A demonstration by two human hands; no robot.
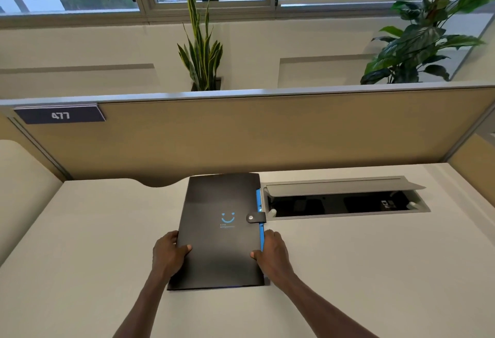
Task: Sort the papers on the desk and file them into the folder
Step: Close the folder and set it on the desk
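Now both hands, left hand [168, 254] and right hand [273, 253], fingers clasping closed black folder [222, 230] on desk [361, 257].

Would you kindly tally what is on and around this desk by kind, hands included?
Hands: 2, left and right
Black folder: 1
Open cable tray: 1
Number sign: 1
Potted plants: 2, spiky and broad-leaved
Loose papers: 0 visible
Total: 7

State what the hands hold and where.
Both hands, left and right, grip the closed black folder by its long side edges near its near end.
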